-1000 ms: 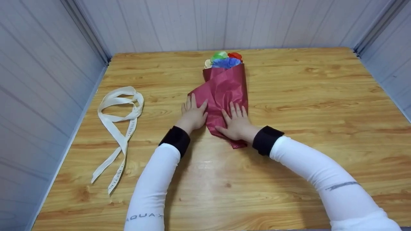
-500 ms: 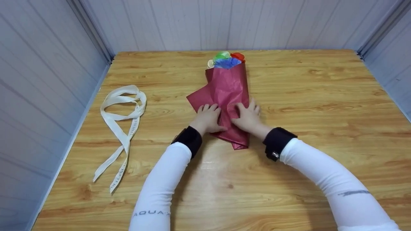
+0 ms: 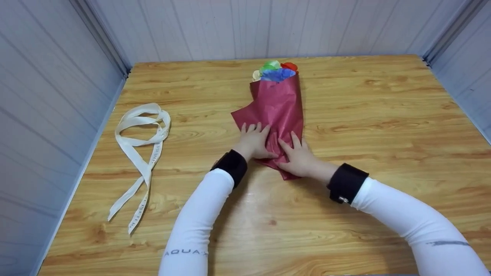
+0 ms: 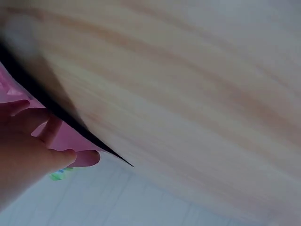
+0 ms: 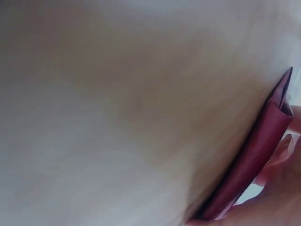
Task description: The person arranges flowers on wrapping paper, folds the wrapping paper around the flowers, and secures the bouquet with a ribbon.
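Observation:
A bouquet wrapped in dark red paper (image 3: pixel 281 111) lies on the wooden table, with blue, green, red and cream flowers (image 3: pixel 279 74) showing at its far end. On the left side of the wrapper's lower half rests my left hand (image 3: pixel 255 143), fingers spread over the paper and thumb toward the middle. My right hand (image 3: pixel 299 157) presses on the wrapper's lower right side with its fingers apart. Between the two hands the paper is creased. In the right wrist view the folded paper edge (image 5: pixel 254 165) runs along the right hand; the left wrist view shows fingers (image 4: pixel 56 125) against the paper.
A looped white ribbon (image 3: pixel 134 153) with printed lettering lies at the left of the table (image 3: pixel 383 115). Panelled walls (image 3: pixel 249 28) stand behind the table and on both sides.
My left hand has moved right from the wrapper's left edge onto the paper. My right hand lifted toward the right edge, then settled lower. The paper between them is more bunched.

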A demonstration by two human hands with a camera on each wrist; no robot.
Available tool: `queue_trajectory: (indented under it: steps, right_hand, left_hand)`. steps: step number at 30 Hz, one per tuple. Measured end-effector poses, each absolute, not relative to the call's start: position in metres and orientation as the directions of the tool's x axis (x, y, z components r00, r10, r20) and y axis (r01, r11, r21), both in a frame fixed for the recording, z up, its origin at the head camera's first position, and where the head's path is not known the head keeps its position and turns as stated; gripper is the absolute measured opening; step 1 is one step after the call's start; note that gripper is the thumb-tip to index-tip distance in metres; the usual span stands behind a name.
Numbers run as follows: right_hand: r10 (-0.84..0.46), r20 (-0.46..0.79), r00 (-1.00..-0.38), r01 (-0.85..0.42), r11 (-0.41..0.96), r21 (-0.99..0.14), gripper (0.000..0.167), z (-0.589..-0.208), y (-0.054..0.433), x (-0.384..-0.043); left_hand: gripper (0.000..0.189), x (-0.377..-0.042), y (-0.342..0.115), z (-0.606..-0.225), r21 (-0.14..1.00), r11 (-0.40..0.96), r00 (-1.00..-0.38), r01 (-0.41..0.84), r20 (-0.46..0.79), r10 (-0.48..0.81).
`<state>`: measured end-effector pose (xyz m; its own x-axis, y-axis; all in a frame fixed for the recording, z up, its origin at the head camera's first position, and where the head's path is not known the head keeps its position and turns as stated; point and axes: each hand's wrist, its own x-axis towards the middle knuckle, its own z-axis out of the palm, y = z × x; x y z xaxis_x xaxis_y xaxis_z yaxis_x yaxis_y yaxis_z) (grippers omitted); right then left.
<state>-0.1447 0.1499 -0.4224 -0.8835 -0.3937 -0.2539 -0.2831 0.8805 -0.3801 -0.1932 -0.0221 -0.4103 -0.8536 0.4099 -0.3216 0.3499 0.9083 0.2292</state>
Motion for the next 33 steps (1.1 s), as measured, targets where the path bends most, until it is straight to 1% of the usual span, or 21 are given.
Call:
queue_trajectory:
  steps: [3,6,9,12,14,16,20,24,29,33]
  right_hand:
    - [-0.381,-0.249,-0.890,-0.266,0.879,-0.395,0.074,-0.423,0.160,-0.139]
    - [-0.342,-0.253,-0.905,-0.236,0.898,-0.371,0.073,-0.422,0.173,-0.134]
    - [-0.304,-0.227,-0.925,-0.217,0.914,-0.343,0.070,-0.422,0.184,-0.129]
    - [-0.312,-0.193,-0.930,-0.245,0.919,-0.307,0.066,-0.423,0.192,-0.123]
    - [-0.346,-0.193,-0.918,-0.286,0.916,-0.283,0.066,-0.423,0.196,-0.118]
    - [-0.382,-0.215,-0.899,-0.322,0.908,-0.269,0.069,-0.423,0.200,-0.115]
    - [-0.441,-0.280,-0.853,-0.369,0.888,-0.276,0.078,-0.421,0.204,-0.114]
    - [-0.463,-0.311,-0.830,-0.388,0.880,-0.274,0.079,-0.419,0.204,-0.114]
    - [-0.446,-0.338,-0.829,-0.385,0.893,-0.233,0.080,-0.422,0.205,-0.115]
    - [-0.396,-0.350,-0.849,-0.349,0.917,-0.192,0.077,-0.424,0.209,-0.123]
  left_hand:
    - [0.100,-0.192,-0.011,-0.411,0.213,0.904,-0.844,0.370,-0.330,0.423]
    - [0.102,-0.191,0.002,-0.412,0.201,0.902,-0.840,0.382,-0.333,0.429]
    - [0.102,-0.190,0.019,-0.413,0.198,0.901,-0.840,0.385,-0.330,0.431]
    - [0.102,-0.191,0.033,-0.415,0.195,0.899,-0.838,0.391,-0.328,0.436]
    - [0.101,-0.191,0.041,-0.416,0.191,0.897,-0.837,0.398,-0.325,0.441]
    - [0.100,-0.191,0.046,-0.418,0.191,0.894,-0.833,0.405,-0.326,0.447]
    - [0.097,-0.191,0.046,-0.419,0.201,0.894,-0.830,0.401,-0.332,0.447]
    - [0.088,-0.190,0.040,-0.417,0.230,0.885,-0.814,0.404,-0.351,0.463]
    - [0.077,-0.186,0.034,-0.414,0.250,0.873,-0.788,0.419,-0.378,0.487]
    - [0.075,-0.184,0.028,-0.413,0.292,0.869,-0.792,0.400,-0.368,0.488]
